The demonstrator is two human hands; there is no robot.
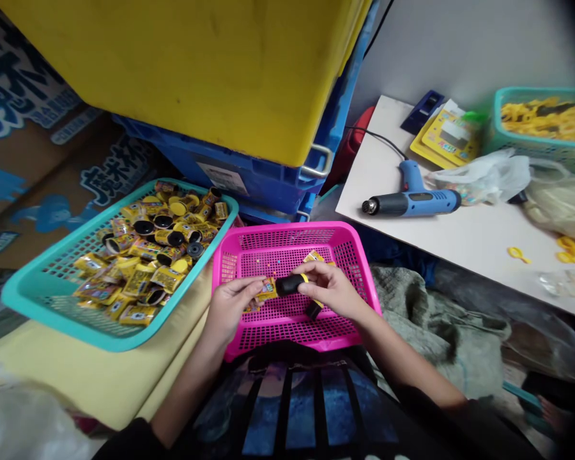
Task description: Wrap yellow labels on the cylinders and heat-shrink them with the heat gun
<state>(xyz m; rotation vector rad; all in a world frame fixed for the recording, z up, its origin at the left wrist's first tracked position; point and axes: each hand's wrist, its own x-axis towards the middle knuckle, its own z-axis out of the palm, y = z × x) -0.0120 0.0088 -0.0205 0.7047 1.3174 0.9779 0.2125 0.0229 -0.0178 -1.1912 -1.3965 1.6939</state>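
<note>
Above the pink basket (294, 342), my left hand (232, 306) pinches a small yellow printed sleeve (268, 289). My right hand (329, 289) grips a small black tube (290, 285) with a yellow end. The tube's left end meets the sleeve; whether it is inside cannot be made out. More yellow-and-black pieces, among them a dark-ended piece (313, 310), lie in the basket under my right hand, partly hidden by it. A few tiny coloured beads (268, 264) are on the basket floor.
To the left, a turquoise basket (23, 306) holds many yellow-labelled tubes (144, 255). Stacked yellow (196, 76) and blue crates (268, 185) stand ahead. On the white table (460, 255) at right are a blue heat gun (416, 201), plastic bags (493, 179) and a basket of yellow parts (546, 118).
</note>
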